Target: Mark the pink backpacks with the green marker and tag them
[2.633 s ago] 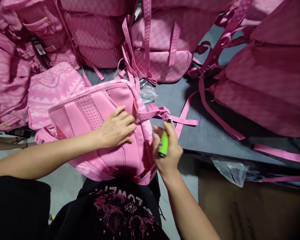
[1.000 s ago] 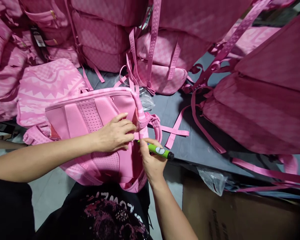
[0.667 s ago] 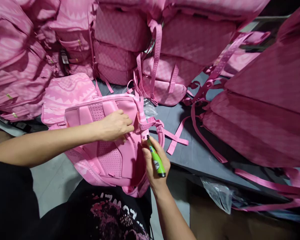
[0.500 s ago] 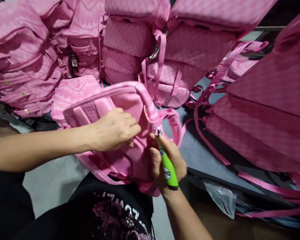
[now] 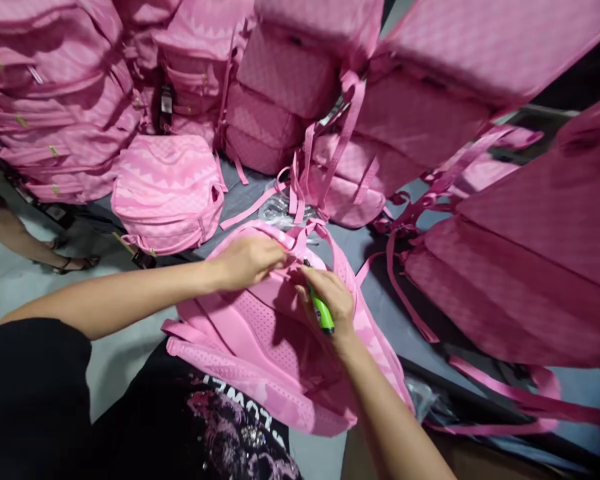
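A pink backpack (image 5: 260, 320) stands tilted in front of me, its padded back panel and shoulder straps facing my body. My left hand (image 5: 253, 261) is closed on the backpack's top edge near the carry loop, with the fingertips pinched together. In my right hand (image 5: 333, 297) is a slim bright green tool (image 5: 321, 312) with black ends; its exact kind is unclear. The tool's dark tip points at the top seam beside my left fingers. What the tip touches is too small to make out.
Stacked pink backpacks (image 5: 65, 107) line the back left, and tall pink bags (image 5: 525, 267) stand on the right. One small pink backpack (image 5: 167, 193) sits on the grey table (image 5: 400, 300). Clear plastic (image 5: 275, 210) lies behind. At left, another person's leg (image 5: 20, 230) shows.
The backpack has turned and tipped, so its back panel and straps now face me. My left hand has moved from inside its opening to the top edge. The green tool remains in my right hand.
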Demonstrator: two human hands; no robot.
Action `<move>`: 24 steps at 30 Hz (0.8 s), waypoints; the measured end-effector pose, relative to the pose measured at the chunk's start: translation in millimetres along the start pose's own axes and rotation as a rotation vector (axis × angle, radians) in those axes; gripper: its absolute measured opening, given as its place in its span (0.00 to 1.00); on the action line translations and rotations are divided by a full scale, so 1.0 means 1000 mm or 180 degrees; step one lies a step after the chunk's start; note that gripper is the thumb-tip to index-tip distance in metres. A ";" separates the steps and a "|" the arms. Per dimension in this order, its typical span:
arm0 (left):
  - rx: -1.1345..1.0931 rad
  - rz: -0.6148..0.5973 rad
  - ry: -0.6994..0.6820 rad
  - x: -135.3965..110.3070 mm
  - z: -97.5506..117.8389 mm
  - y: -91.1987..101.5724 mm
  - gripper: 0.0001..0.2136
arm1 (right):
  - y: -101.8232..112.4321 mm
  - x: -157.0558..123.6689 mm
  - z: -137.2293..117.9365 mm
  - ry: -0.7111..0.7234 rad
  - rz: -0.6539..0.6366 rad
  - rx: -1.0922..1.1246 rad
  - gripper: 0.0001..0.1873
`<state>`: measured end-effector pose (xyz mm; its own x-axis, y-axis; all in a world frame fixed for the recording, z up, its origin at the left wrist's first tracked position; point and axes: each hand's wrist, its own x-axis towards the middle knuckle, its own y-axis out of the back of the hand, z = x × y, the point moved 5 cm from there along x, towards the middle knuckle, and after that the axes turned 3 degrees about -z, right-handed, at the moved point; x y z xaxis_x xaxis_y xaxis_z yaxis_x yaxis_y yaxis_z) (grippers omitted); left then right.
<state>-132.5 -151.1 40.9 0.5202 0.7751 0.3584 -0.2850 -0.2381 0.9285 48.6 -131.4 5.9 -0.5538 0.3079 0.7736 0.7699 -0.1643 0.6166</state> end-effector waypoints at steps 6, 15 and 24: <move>0.0235 -0.0351 0.0583 0.030 -0.034 0.005 0.37 | -0.022 0.003 -0.010 -0.0315 -0.0007 0.0002 0.19; 0.0513 -0.0817 0.0631 0.049 -0.057 -0.037 0.32 | -0.039 -0.011 -0.024 -0.0888 0.0021 0.0309 0.15; 0.0946 -0.0725 -0.0246 0.043 -0.029 -0.047 0.53 | -0.038 -0.023 -0.009 -0.1146 0.0169 0.0692 0.17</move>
<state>-120.3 -89.4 9.9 0.6058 0.7840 0.1355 0.0850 -0.2331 0.9687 29.4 -140.8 -34.0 -0.3952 0.6184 0.6793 0.8648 0.0009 0.5022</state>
